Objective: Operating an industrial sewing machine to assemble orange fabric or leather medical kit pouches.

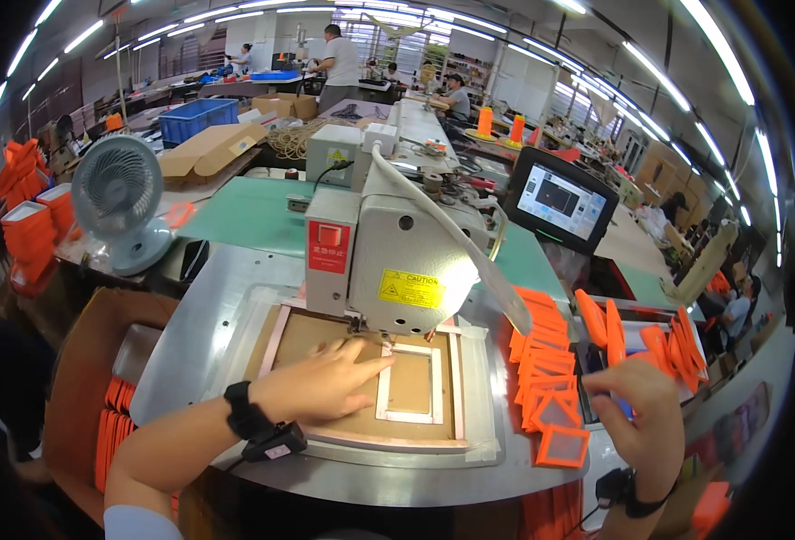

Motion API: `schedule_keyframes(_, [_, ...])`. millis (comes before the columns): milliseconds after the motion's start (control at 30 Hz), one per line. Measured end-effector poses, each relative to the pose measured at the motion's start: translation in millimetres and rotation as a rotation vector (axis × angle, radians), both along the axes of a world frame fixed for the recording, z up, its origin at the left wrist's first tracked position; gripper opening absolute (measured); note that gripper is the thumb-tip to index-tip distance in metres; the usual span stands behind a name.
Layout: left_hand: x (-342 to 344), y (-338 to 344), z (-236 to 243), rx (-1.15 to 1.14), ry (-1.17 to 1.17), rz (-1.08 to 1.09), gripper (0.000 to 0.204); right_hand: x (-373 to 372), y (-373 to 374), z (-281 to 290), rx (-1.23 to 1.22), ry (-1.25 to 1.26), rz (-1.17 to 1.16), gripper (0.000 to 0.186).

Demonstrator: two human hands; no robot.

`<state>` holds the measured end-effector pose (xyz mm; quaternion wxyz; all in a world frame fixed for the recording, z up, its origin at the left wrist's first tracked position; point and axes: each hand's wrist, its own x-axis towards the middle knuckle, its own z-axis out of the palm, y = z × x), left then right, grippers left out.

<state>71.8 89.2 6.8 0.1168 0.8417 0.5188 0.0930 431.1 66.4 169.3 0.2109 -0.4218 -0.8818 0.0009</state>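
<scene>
My left hand (330,382) lies with fingers spread on the brown board (325,337) under the head of a grey sewing machine (406,243). Its fingertips touch the left side of a white rectangular frame (411,418) fixed on that board. Off to the right, my right hand (641,414) is curled, with thumb and index finger drawn together. Whether anything sits between those fingers I cannot make out. Just left of it, overlapping orange-edged rectangular pieces (562,445) with pale mesh-like middles form a row. More orange pieces (681,351) stand behind the right hand.
A cardboard box (82,396) holding orange pieces stands at the left. Beyond it are a grey fan (118,202) and a blue crate (199,120). A screen (561,200) rises behind the machine's right side. Orange thread cones (516,130) and people at benches are farther back.
</scene>
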Motion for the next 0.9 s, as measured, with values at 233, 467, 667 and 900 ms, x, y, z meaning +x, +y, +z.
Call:
schedule_keyframes(233, [-3, 41, -24, -0.137, -0.054, 0.147, 0.043, 84, -16, -72, -0.014, 0.165, -0.335, 0.024])
schedule_keyframes(467, [-45, 42, -22, 0.171, -0.184, 0.391, 0.022, 129, -17, -154, -0.186, 0.204, -0.572, 0.054])
schedule_keyframes(667, [-34, 29, 8, 0.063, -0.121, 0.338, 0.028, 113, -20, -159, -0.396, 0.199, -0.621, 0.078])
schedule_keyframes(900, [-32, 1, 10, 0.014, -0.139, 0.184, 0.03, 107, 2, -165, -0.296, 0.237, -0.41, 0.071])
